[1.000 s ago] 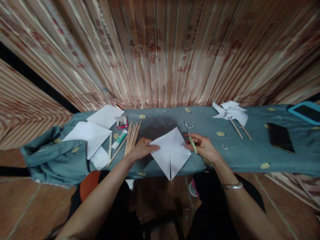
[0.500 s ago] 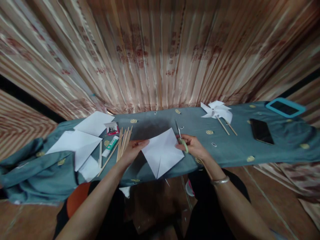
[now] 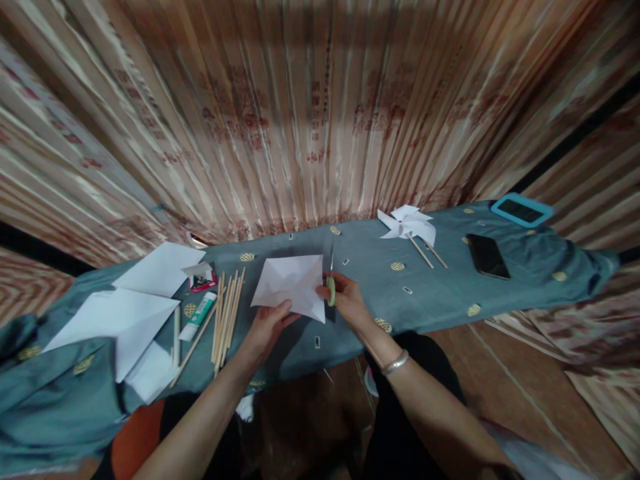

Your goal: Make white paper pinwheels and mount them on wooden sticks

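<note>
The white sheet (image 3: pixel 295 272) has been turned since a second ago: the slit corner that was pointed toward the body is no longer seen there, and an edge is presented instead. By judgement, the work is at a turning of the paper rather than at a cut. The sheet is held over the worktop (image 3: pixel 370 263); its near edge is pinched in the grip of the left hand (image 3: pixel 270 327), its right edge is touched by the right hand (image 3: pixel 350 300), and the scissors (image 3: pixel 331 291) are clasped there too, blades directed away from the body. The slit itself cannot be made out, and whether the thin blades are parted cannot be told. Right of the sheet, the overlapping pinwheels (image 3: pixel 423 230) cannot be surely counted; left of it, the contents of the red box (image 3: pixel 211 281) are blurred
</note>
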### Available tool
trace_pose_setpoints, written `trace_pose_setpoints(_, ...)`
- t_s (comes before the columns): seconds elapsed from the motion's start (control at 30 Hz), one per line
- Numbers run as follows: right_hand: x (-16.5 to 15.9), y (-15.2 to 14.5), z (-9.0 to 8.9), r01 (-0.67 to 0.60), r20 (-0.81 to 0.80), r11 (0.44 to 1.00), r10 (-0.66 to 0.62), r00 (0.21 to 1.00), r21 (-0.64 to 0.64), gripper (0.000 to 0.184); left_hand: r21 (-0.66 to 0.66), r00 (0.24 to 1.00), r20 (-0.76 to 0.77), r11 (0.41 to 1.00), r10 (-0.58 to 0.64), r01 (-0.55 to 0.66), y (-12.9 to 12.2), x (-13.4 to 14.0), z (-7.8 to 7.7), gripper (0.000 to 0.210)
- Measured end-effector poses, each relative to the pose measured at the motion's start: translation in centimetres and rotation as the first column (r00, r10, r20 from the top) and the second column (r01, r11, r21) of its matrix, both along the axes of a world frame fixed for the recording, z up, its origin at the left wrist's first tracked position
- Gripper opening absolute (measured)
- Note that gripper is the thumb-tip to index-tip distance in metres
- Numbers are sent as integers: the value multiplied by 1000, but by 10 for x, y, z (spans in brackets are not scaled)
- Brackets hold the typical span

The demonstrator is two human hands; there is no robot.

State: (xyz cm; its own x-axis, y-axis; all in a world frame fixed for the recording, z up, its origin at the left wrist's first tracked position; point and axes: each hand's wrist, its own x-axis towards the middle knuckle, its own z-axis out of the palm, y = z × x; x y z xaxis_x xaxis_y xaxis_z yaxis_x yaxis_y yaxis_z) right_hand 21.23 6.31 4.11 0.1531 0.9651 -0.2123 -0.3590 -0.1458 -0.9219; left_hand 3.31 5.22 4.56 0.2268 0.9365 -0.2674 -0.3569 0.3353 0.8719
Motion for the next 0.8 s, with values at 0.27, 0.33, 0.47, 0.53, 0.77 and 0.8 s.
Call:
trace_pose_setpoints(0.27, -15, 0, -4, -59, 137, 998, 56, 989, 17, 44, 35, 959, -155, 971, 238, -236, 9, 5, 3, 60)
trace_pose_setpoints(0.33, -15, -1, -4, -82, 159, 996, 77, 984, 26, 45, 70, 952, -163, 965, 260, -252, 9, 2, 1, 60)
trace_pose_setpoints(0.47, -14, -8, -1, -153, 192, 987, 142, 971, 41, 54, 203, 913, -253, 940, 319, -272, 12, -8, 1, 53)
trace_pose_setpoints(0.53, -13, -13, 1, -199, 249, 980, 187, 950, 24, 55, 250, 884, -312, 928, 348, -277, 16, -15, 2, 46)
trace_pose_setpoints(0.77, -7, -31, -1, -447, 339, 892, 440, 832, -60, 50, 279, 862, -310, 905, 401, -321, 37, -31, 5, 30)
trace_pose_setpoints(0.8, -6, -34, -2, -492, 337, 867, 486, 806, -75, 50, 281, 861, -304, 902, 407, -328, 39, -32, 5, 30)
